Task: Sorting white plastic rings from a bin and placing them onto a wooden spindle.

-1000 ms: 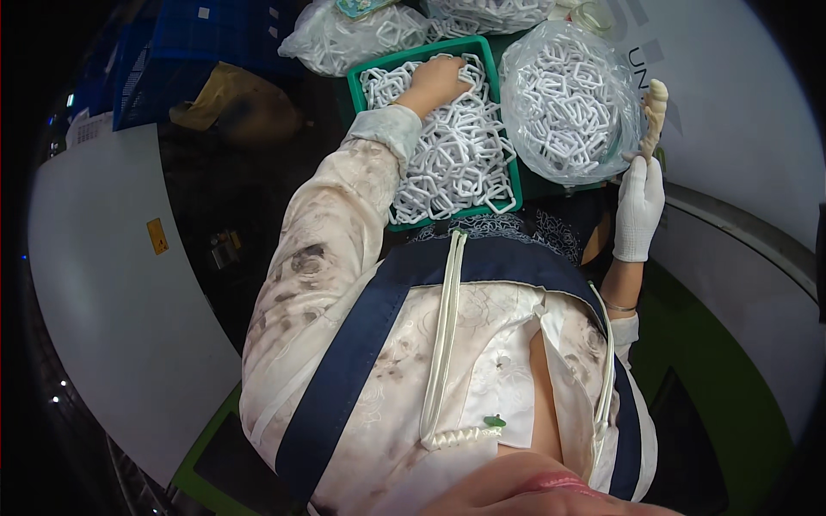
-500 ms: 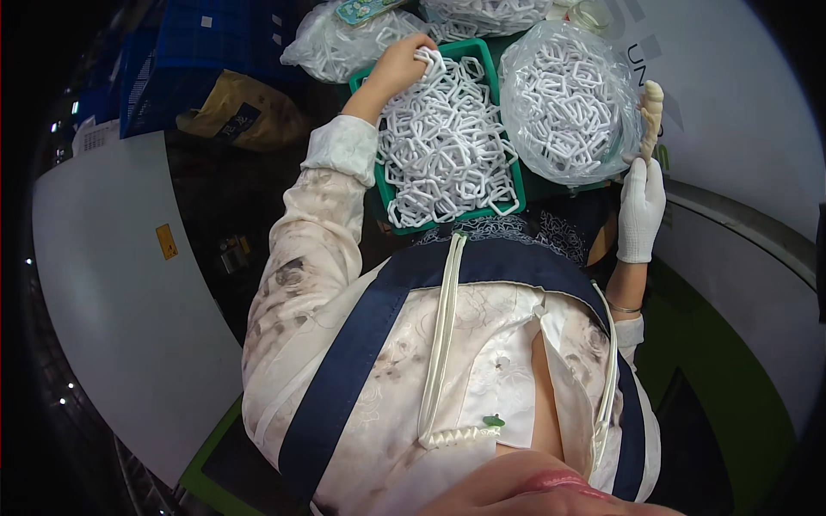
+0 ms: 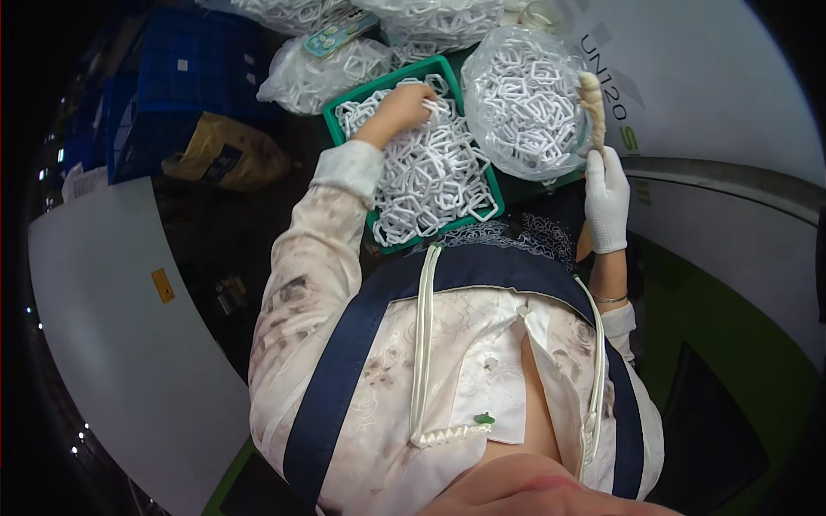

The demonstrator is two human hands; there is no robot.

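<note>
My bare left hand point(image 3: 403, 110) reaches into a green crate point(image 3: 443, 65) heaped with white plastic links point(image 3: 430, 176). Its fingers are curled in on white links at their tips; how many they hold is hidden. On my right hand point(image 3: 607, 202) is a white knitted glove. That hand is closed at the fingertips around the lower end of a knobbly beige stick-like object point(image 3: 592, 107), held upright; its exact kind does not show. The object stands beside a clear plastic bag point(image 3: 527, 107) full of similar white links.
More clear bags point(image 3: 443, 21) of white links lie behind the crate, one with a teal patterned packet point(image 3: 342, 34) on it. Blue crates point(image 3: 194, 64) and a brown paper sack point(image 3: 225, 155) stand at the left. A pale machine panel point(image 3: 705, 95) bounds the right side.
The view has shifted, so the crate and bags sit further left. My left hand has moved from the crate's far edge nearer over the heap. My right hand keeps the beige object upright.
</note>
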